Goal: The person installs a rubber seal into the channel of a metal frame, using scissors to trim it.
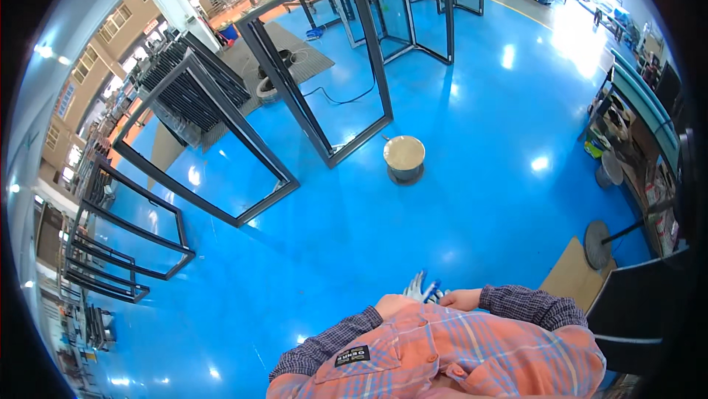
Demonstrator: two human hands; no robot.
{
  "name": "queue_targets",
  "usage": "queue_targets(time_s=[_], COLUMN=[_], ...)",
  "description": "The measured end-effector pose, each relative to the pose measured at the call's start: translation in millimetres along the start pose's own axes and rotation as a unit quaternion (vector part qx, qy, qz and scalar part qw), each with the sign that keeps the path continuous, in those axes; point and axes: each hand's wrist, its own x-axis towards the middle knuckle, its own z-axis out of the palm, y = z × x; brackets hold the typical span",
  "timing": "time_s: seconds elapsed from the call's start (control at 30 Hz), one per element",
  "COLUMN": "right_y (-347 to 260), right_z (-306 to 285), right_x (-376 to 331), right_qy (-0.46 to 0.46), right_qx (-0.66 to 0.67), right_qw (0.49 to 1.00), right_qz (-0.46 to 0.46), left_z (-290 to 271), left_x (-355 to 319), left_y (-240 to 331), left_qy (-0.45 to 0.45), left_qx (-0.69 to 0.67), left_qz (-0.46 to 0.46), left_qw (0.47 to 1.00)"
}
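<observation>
A white work glove with blue patches [420, 288] is in front of my chest, its fingers pointing away from me. Bare skin of my left hand [394, 304] shows at the glove's left side; my left fingers are hidden, and whether they are inside the glove I cannot tell. On the other side, my right hand [462, 299] is bare and closed, its fingertips at the glove's edge. Both forearms are bent inward, with dark checked sleeve covers [535, 306] over an orange plaid shirt [479, 344].
A round drum with a tan top [404, 154] stands on the glossy blue floor [472, 207] ahead. Dark window frames [324, 67] stand upright at left and ahead. At right are a cardboard sheet [571, 275], a round-based stand [597, 245], a bucket [610, 170] and a cluttered rack [627, 130].
</observation>
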Motion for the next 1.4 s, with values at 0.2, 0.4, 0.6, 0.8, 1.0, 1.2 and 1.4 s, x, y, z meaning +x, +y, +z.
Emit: queue_targets(time_s=[0.2, 0.4, 0.6, 0.8, 1.0, 1.2, 1.4], right_y=[10.7, 74.3, 79.2, 101.2, -1.5, 23.0, 85.6], right_z=[-76.8, -188.0, -234.6, -300.4, -425.6, -500.9, -555.6], right_x=[40.0, 71.5, 115.8, 143.0, 181.2, 263.9, 195.9], right_qy=[0.049, 0.144, 0.288, 0.392, 0.308, 0.380, 0.252], right_qx=[-0.041, -0.240, -0.397, -0.078, 0.117, -0.091, 0.450], right_qw=[0.998, 0.928, 0.812, 0.859, 0.940, 0.913, 0.850], right_qz=[0.002, 0.244, 0.317, 0.318, 0.091, -0.114, 0.108], left_z=[-8.1, -128.9, -178.9, -269.0, -324.5, -361.1, -314.9], left_x=[52.3, 29.6, 56.6, 120.4, 253.9, 394.9, 324.8], left_y=[-88.5, -144.1, -254.8, -320.1, -323.2, -227.3, -327.8], left_qy=[0.002, -0.057, 0.092, 0.131, 0.225, 0.172, 0.050], left_qx=[-0.001, 0.054, 0.078, 0.064, -0.297, -0.545, -0.310], left_qz=[-0.110, -0.288, -0.360, -0.352, -0.314, -0.119, 0.040], left_qw=[0.994, 0.955, 0.925, 0.925, 0.873, 0.812, 0.949])
